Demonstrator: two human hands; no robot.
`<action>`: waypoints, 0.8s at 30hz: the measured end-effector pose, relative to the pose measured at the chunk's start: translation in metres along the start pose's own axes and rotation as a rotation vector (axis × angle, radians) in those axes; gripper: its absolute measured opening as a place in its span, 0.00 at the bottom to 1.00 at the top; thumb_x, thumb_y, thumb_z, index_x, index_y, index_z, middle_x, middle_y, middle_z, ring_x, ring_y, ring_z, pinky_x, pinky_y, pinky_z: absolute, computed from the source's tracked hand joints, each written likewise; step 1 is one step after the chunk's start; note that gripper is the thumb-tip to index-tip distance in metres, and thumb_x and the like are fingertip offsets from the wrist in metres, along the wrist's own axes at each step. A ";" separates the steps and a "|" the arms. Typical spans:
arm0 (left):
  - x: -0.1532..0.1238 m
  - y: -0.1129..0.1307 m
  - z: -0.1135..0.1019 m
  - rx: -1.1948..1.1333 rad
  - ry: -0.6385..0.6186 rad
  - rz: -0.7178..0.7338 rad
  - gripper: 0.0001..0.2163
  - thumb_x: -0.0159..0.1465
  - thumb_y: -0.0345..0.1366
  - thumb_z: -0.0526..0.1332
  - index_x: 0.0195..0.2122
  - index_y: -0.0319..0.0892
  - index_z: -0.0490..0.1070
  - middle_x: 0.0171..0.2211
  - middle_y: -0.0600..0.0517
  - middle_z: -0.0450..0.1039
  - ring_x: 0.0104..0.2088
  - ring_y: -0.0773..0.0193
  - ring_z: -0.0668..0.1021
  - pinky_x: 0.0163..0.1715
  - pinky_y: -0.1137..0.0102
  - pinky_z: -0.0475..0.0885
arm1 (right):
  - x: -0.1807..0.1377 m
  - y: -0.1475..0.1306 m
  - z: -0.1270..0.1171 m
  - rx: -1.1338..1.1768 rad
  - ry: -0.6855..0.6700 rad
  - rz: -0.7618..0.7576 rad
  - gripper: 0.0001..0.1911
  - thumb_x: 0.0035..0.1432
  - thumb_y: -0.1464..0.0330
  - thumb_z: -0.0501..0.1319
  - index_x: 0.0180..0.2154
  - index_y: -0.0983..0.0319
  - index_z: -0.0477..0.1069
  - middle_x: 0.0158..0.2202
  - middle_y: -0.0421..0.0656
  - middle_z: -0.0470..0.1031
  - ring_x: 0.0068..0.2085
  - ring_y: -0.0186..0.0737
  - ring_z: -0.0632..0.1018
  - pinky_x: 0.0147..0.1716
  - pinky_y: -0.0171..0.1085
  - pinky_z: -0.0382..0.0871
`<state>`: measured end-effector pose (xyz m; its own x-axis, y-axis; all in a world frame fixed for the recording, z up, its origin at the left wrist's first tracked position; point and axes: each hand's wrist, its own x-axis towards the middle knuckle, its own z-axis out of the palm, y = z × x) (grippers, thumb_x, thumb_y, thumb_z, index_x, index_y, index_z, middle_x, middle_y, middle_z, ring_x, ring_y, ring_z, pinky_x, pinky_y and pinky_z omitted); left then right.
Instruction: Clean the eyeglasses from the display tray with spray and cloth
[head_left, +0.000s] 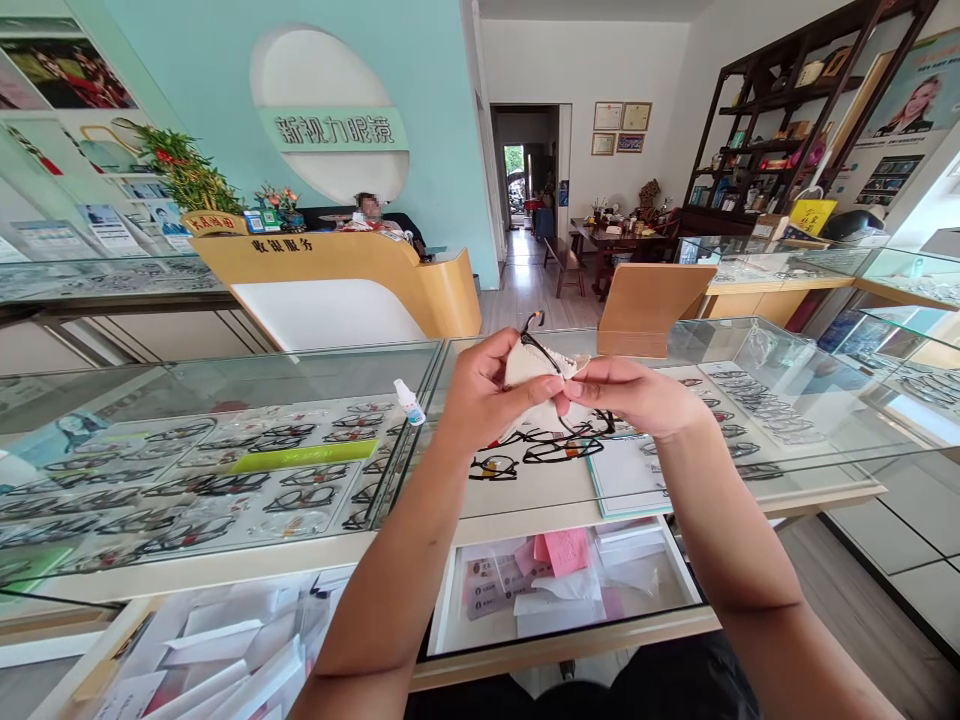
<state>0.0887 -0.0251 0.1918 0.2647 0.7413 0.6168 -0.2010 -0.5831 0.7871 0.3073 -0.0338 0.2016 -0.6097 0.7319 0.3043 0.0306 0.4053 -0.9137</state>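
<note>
My left hand (487, 392) and my right hand (634, 396) meet above the glass counter (315, 365). Together they pinch a pale cloth (529, 368) wrapped round a pair of black-framed glasses (541, 350), one temple sticking up above the cloth. Both hands are closed on the cloth and glasses. Beneath them several black frames (555, 448) lie on the counter top. A small white dropper bottle (409, 402) stands on the glass left of my left hand.
Display cases with rows of frames (225, 480) fill the counter. An open drawer (562, 580) below holds papers and pink slips. A wooden mirror stand (645, 310) sits behind. A person sits at the far reception desk (345, 280). Shelving stands at the right.
</note>
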 end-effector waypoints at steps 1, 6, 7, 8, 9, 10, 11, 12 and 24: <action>0.000 -0.001 0.003 0.018 0.040 0.022 0.19 0.57 0.47 0.82 0.31 0.44 0.74 0.24 0.54 0.77 0.21 0.66 0.74 0.20 0.70 0.68 | 0.000 0.000 0.001 -0.004 -0.010 -0.011 0.20 0.70 0.48 0.67 0.38 0.58 0.84 0.38 0.41 0.79 0.41 0.42 0.74 0.43 0.42 0.67; 0.000 -0.001 0.009 0.108 0.185 0.056 0.24 0.66 0.58 0.72 0.28 0.43 0.72 0.20 0.55 0.69 0.18 0.69 0.70 0.18 0.71 0.64 | 0.003 0.002 0.002 0.031 -0.060 0.020 0.20 0.70 0.48 0.67 0.39 0.58 0.83 0.37 0.41 0.78 0.40 0.41 0.74 0.42 0.41 0.67; 0.000 -0.001 0.006 0.112 0.170 0.038 0.25 0.67 0.60 0.71 0.27 0.43 0.72 0.20 0.55 0.69 0.19 0.69 0.70 0.18 0.71 0.64 | 0.003 0.003 0.002 0.034 -0.046 0.024 0.20 0.69 0.48 0.68 0.38 0.58 0.84 0.37 0.40 0.78 0.39 0.41 0.73 0.42 0.41 0.67; 0.001 0.000 0.003 0.111 0.138 0.012 0.26 0.67 0.61 0.70 0.27 0.43 0.71 0.20 0.54 0.69 0.19 0.68 0.70 0.19 0.71 0.64 | 0.003 0.004 0.001 0.038 -0.020 0.026 0.19 0.69 0.49 0.68 0.38 0.58 0.84 0.37 0.40 0.78 0.39 0.41 0.73 0.42 0.40 0.66; 0.002 0.000 -0.002 0.100 0.095 -0.015 0.26 0.67 0.61 0.69 0.27 0.43 0.72 0.21 0.54 0.70 0.20 0.68 0.71 0.19 0.71 0.65 | 0.003 0.005 -0.001 0.045 0.012 0.028 0.19 0.69 0.50 0.69 0.37 0.58 0.84 0.37 0.40 0.78 0.39 0.40 0.73 0.42 0.40 0.66; 0.003 0.000 -0.007 0.080 0.047 -0.045 0.26 0.67 0.61 0.70 0.28 0.42 0.73 0.22 0.53 0.72 0.21 0.68 0.72 0.20 0.71 0.66 | 0.003 0.005 -0.002 0.058 0.042 0.032 0.18 0.68 0.50 0.70 0.37 0.58 0.85 0.37 0.40 0.79 0.39 0.40 0.73 0.42 0.40 0.66; 0.004 0.000 -0.011 0.049 -0.003 -0.078 0.24 0.67 0.60 0.70 0.30 0.42 0.75 0.24 0.52 0.74 0.22 0.67 0.73 0.21 0.71 0.68 | 0.002 0.006 -0.003 0.076 0.064 0.041 0.18 0.68 0.50 0.70 0.37 0.58 0.85 0.37 0.40 0.79 0.39 0.40 0.73 0.42 0.39 0.65; 0.005 -0.001 -0.015 0.010 -0.047 -0.110 0.22 0.67 0.58 0.71 0.34 0.42 0.77 0.26 0.52 0.77 0.23 0.66 0.75 0.22 0.71 0.69 | 0.002 0.006 -0.004 0.096 0.075 0.054 0.18 0.68 0.50 0.70 0.37 0.58 0.85 0.37 0.40 0.79 0.39 0.39 0.73 0.42 0.39 0.64; 0.000 -0.016 0.012 -0.160 0.143 -0.055 0.19 0.63 0.51 0.78 0.42 0.42 0.80 0.22 0.54 0.78 0.18 0.65 0.78 0.17 0.73 0.71 | 0.006 0.007 0.011 0.214 0.066 0.051 0.19 0.67 0.49 0.71 0.37 0.58 0.85 0.37 0.40 0.79 0.41 0.39 0.74 0.43 0.39 0.65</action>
<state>0.1035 -0.0203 0.1793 0.1452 0.8169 0.5582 -0.3398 -0.4887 0.8036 0.2948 -0.0327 0.1935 -0.5586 0.7854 0.2666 -0.1128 0.2465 -0.9626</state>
